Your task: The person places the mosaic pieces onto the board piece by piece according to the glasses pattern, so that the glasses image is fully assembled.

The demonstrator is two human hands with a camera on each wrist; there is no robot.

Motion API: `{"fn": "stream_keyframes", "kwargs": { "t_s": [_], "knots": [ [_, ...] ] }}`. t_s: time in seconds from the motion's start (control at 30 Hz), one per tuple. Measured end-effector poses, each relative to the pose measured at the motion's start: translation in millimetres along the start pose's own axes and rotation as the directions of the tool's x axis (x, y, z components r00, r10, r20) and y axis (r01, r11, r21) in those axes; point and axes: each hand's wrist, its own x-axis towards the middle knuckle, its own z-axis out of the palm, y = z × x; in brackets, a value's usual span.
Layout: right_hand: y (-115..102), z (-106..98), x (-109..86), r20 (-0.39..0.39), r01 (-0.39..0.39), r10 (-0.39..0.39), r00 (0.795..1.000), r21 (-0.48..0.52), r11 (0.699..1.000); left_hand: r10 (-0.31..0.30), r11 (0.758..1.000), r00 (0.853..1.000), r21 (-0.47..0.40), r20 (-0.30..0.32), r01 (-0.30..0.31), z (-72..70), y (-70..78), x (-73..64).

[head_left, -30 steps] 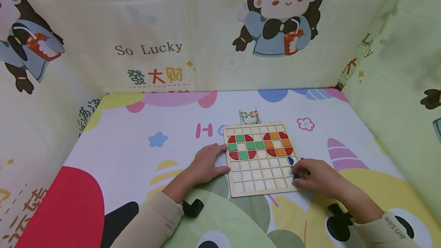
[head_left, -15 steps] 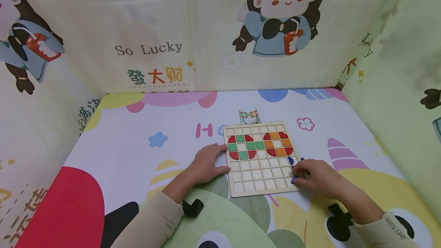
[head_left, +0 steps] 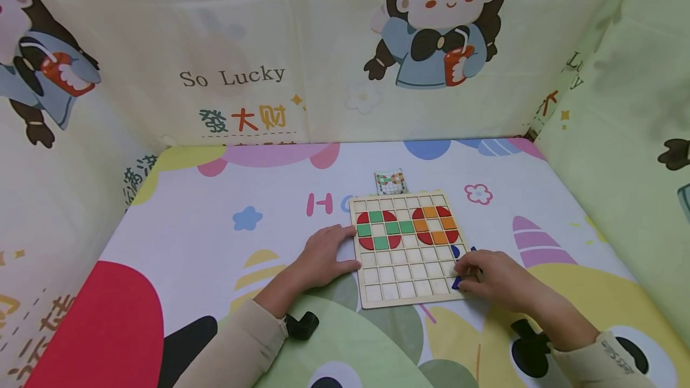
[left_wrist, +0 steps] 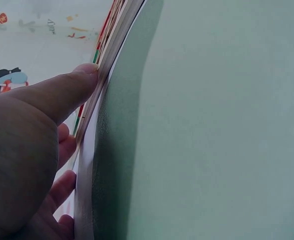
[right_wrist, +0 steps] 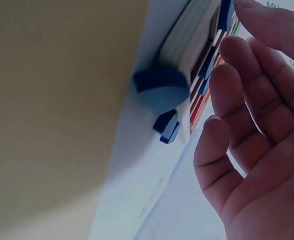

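In the head view a square wooden grid board (head_left: 399,303) lies on the table. Flat tiles sit in its upper cells: green (head_left: 380,243), red (head_left: 365,244) and orange (head_left: 439,237). One blue tile (head_left: 455,251) is in a cell near the right edge. My left hand (head_left: 323,256) rests against the board's left side, thumb and fingertips touching its edge. Over the lower right cells, my right hand (head_left: 498,280) pinches a small blue tile (head_left: 456,283) between thumb and finger. In the right wrist view that tile (right_wrist: 227,14) is partly cut off by the frame.
Loose blue blocks (right_wrist: 162,90) lie right beside the board's edge in the right wrist view. A small pattern card (head_left: 390,182) showing a similar design stands behind the board. Printed cloth walls (head_left: 323,47) enclose the back and sides of the table.
My right fingertips and the blue tile have shifted slightly left, further over the board's right column. My left hand and the board have stayed in place.
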Motion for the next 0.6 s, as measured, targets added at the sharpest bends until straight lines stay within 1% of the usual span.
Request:
{"fn": "stream_keyframes", "kwargs": {
  "t_s": [0.07, 0.23, 0.3, 0.37, 0.6],
  "knots": [
    [-1.1, 0.4, 0.5, -0.006, 0.008, -0.008, 1.0, 0.005, 1.0, -0.002, 1.0, 1.0, 0.0, 0.001, 0.002, 0.0, 0.0, 0.1],
    [-1.1, 2.7, 2.7, -0.018, 0.067, -0.067, 0.998, -0.003, 0.998, -0.005, 1.0, 1.0, -0.004, 0.003, 0.005, -0.2, 0.2, 0.0],
    [-0.5, 3.6, 3.1, -0.022, 0.076, -0.077, 0.997, -0.015, 0.997, -0.004, 1.0, 1.0, -0.006, 0.002, 0.005, -0.2, 0.3, -0.2],
    [0.0, 3.9, 3.3, -0.023, 0.073, -0.073, 0.997, -0.017, 0.997, -0.003, 1.0, 1.0, -0.004, 0.002, 0.003, -0.2, 0.2, -0.2],
    [-0.9, 3.9, 4.5, -0.018, 0.019, -0.02, 1.0, -0.018, 1.0, -0.011, 1.0, 1.0, 0.0, 0.005, 0.011, -0.3, 0.0, -0.4]
  ]
}}
